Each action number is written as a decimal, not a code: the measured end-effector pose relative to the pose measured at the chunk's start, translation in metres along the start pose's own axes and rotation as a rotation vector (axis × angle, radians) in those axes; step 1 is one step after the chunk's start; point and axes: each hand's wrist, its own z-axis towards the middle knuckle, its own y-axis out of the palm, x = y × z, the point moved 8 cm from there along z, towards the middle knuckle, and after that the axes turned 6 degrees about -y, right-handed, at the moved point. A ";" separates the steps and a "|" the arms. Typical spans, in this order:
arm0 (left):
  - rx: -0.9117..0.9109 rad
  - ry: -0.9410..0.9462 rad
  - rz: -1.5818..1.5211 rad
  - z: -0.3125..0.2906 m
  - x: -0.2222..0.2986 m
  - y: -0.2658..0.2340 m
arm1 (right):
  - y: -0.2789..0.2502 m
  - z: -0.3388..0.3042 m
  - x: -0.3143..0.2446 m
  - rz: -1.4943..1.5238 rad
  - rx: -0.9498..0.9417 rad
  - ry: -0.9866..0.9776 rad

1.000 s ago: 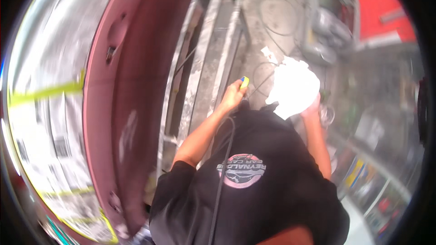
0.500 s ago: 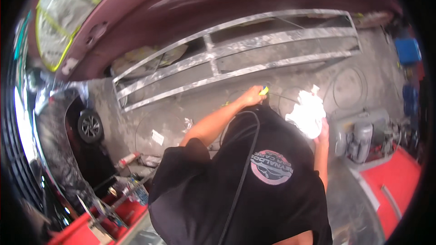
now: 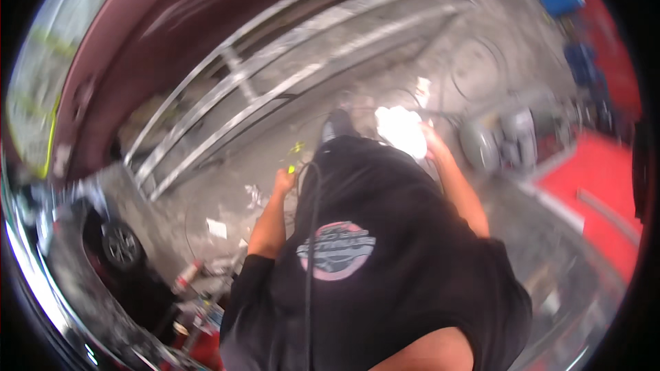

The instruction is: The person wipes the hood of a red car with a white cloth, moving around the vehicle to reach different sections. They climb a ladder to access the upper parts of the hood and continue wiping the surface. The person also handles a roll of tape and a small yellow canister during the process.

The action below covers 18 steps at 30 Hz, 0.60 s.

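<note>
My left hand [image 3: 284,182] is closed low beside my left thigh. A small yellow-green object [image 3: 291,169] pokes out of its fingers, too small and blurred to name. Close past it, yellow-green scraps [image 3: 297,146] lie on the floor. My right hand [image 3: 431,140], fingers mostly hidden, grips a crumpled white bundle [image 3: 401,131] in front of me, so bright that I cannot tell cloth from paper. Down the front of my black shirt hangs a dark hose or cord [image 3: 313,233], which loops near my left hand.
A long metal frame [image 3: 275,89] stands ahead beside a maroon car body [image 3: 158,41]. To the right are grey tanks [image 3: 519,139] and a red surface [image 3: 591,192]. A wheel [image 3: 122,244] shows at left. A coiled hose [image 3: 478,65] and papers [image 3: 216,227] lie on the floor.
My left hand has drawn back leftward, away from my body's middle, with the yellow-green object. The view has turned and blurred; the white bundle stays in my right hand.
</note>
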 end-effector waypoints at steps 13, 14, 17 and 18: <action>-0.208 0.342 0.124 0.059 0.249 0.014 | -0.139 -0.120 0.085 0.171 0.441 -0.139; -0.213 0.355 0.074 0.060 0.280 0.009 | -0.141 -0.117 0.096 0.200 0.445 -0.148; -0.236 0.421 -0.022 0.059 0.371 0.010 | -0.140 -0.083 0.120 0.281 0.433 -0.168; -0.277 0.415 -0.030 0.060 0.397 0.016 | -0.142 -0.061 0.119 0.288 0.408 -0.186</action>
